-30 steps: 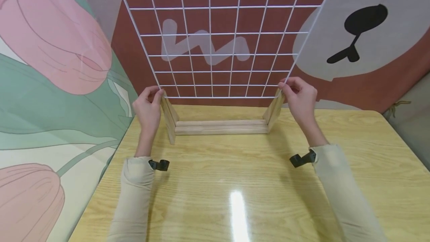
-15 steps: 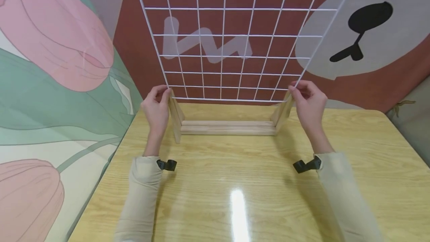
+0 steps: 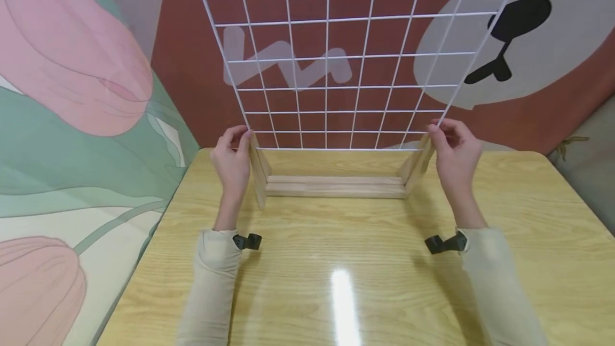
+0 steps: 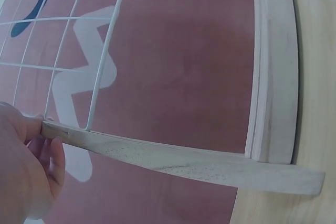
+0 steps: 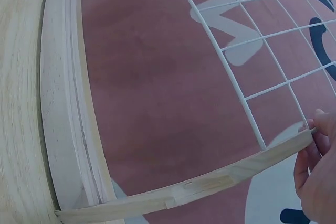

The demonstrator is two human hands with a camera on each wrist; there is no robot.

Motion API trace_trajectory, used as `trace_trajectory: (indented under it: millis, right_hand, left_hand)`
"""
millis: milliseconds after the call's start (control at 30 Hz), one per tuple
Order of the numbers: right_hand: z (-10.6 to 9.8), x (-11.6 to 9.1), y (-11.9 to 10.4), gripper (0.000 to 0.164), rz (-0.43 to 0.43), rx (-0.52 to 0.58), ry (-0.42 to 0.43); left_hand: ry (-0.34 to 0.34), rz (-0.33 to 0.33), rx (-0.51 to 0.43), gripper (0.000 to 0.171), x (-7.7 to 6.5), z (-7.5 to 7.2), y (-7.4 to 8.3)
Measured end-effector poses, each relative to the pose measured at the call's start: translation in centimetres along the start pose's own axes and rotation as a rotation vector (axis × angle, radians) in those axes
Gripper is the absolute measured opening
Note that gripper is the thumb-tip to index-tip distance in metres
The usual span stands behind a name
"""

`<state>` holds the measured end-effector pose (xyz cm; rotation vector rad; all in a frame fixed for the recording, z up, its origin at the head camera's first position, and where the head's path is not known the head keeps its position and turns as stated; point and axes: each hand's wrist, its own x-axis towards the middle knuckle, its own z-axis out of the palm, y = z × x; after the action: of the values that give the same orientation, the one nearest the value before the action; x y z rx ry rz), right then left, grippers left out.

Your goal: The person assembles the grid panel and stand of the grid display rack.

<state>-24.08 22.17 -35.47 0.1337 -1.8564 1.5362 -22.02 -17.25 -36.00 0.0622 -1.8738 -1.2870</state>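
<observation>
A white wire grid panel (image 3: 326, 88) stands up from a pale wooden stand, running out of the top of the head view. The stand has a long base bar (image 3: 336, 187) and two slanted uprights, left (image 3: 260, 175) and right (image 3: 416, 167). My left hand (image 3: 233, 162) pinches the panel's left side wire at the tip of the left upright. On the other side, my right hand (image 3: 456, 151) pinches the right side wire at the right upright's tip. Both wrist views show thumb and fingers where wire meets wood, and a wide gap between the panel's bottom wire (image 4: 102, 61) and the base.
The stand rests near the back of a wood-grain table (image 3: 298, 260), whose left edge runs along a printed wall cloth (image 3: 120, 164). Behind the panel hangs a reddish-brown cloth (image 3: 187, 68) with a cartoon pattern. A black wrist camera (image 3: 248, 241) sits at each cuff.
The panel, the stand and both hands have shifted to the right together. The panel also shows a little lower in the head view. Both hands keep the same grip.
</observation>
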Motion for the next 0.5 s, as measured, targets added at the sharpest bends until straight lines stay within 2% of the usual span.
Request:
trace_trajectory:
  millis: [67,267,433,500]
  right_hand:
    - [-0.1,-0.3,0.0,0.026,0.006,0.051,0.022]
    - [-0.9,-1.2,0.0,0.015,0.033,0.318,0.115]
    - [-1.7,-1.3,-0.3,0.014,0.054,0.368,0.138]
    - [-1.9,-1.4,-0.5,0.013,0.057,0.356,0.139]
  left_hand:
    - [-0.005,0.000,-0.007,0.016,-0.2,-0.1,0.1]
    - [-0.030,0.036,-0.067,0.017,-0.7,0.3,0.4]
    - [-0.017,0.037,-0.122,0.016,-1.0,0.8,0.6]
    - [-0.014,0.029,-0.138,0.015,-1.1,0.8,0.6]
